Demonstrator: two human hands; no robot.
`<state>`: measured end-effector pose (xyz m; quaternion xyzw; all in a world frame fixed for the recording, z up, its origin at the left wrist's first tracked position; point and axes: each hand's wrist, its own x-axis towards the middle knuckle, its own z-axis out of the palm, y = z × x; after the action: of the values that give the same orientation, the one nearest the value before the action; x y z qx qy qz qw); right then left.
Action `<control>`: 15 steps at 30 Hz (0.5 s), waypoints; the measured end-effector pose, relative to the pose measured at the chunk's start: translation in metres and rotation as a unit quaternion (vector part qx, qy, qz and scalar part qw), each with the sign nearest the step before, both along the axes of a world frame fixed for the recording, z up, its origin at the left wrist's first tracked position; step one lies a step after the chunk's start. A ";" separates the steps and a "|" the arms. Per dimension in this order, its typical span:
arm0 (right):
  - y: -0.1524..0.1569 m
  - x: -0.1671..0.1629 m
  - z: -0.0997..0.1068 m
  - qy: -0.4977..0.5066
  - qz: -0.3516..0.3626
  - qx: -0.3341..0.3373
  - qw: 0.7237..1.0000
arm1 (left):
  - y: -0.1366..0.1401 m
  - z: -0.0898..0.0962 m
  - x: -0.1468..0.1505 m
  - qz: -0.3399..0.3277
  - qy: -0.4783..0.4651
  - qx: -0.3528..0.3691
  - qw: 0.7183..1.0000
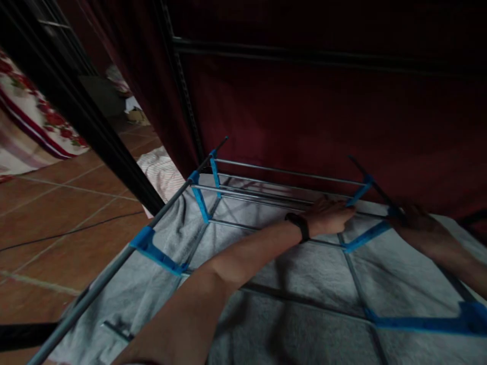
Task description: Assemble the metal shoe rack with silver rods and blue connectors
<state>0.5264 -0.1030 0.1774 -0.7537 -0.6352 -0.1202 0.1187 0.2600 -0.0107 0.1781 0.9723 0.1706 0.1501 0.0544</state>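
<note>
A rack frame of grey metal tubes with blue plastic brackets (200,197) lies on a grey cloth (304,268). My left hand (329,215), below a black wristband, is closed around a thin metal rod at the far right, beside a blue bracket (359,194); its fingertips are partly hidden. To its right, my right hand (413,220) wraps around the dark side tube (375,185), close to the blue bracket (369,235). Several cross rods (285,170) run between the two sides of the frame. Near me, a short loose-looking metal tube (116,332) shows on the cloth.
Behind the rack hangs a dark red curtain (304,116) on a black metal frame (266,49). A black post (114,162) slants down on the left. Beyond it are a tiled floor (110,233) with a cable, a striped cloth (162,170) and a floral cloth (41,116).
</note>
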 end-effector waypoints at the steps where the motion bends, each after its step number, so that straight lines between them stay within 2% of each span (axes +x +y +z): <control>1: 0.001 -0.001 -0.002 -0.007 0.051 -0.003 0.999 | 0.000 0.000 0.000 -0.001 0.004 -0.003 1.000; 3: 0.002 -0.006 -0.003 -0.031 0.162 -0.035 0.986 | -0.001 0.001 0.001 0.002 0.009 0.000 1.000; 5: 0.003 -0.014 -0.001 -0.031 0.220 -0.085 0.971 | -0.003 0.001 0.003 0.004 0.013 0.008 1.000; 8: 0.006 -0.024 0.003 0.002 0.202 -0.110 0.973 | -0.006 0.005 0.001 0.002 0.017 0.025 1.000; 10: 0.007 -0.027 0.005 0.018 0.196 -0.107 0.975 | -0.004 0.015 -0.013 -0.001 0.021 0.044 0.999; 13: 0.008 -0.027 0.004 0.029 0.194 -0.107 0.975 | 0.010 0.044 -0.064 0.037 0.050 0.049 0.997; 15: 0.008 -0.026 0.002 0.028 0.166 -0.061 0.984 | 0.026 0.070 -0.120 0.121 0.072 0.033 0.989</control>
<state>0.5006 -0.0947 0.1793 -0.6465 -0.7541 -0.0389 0.1087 0.1404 0.0155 0.2481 0.9539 0.2858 0.0910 -0.0090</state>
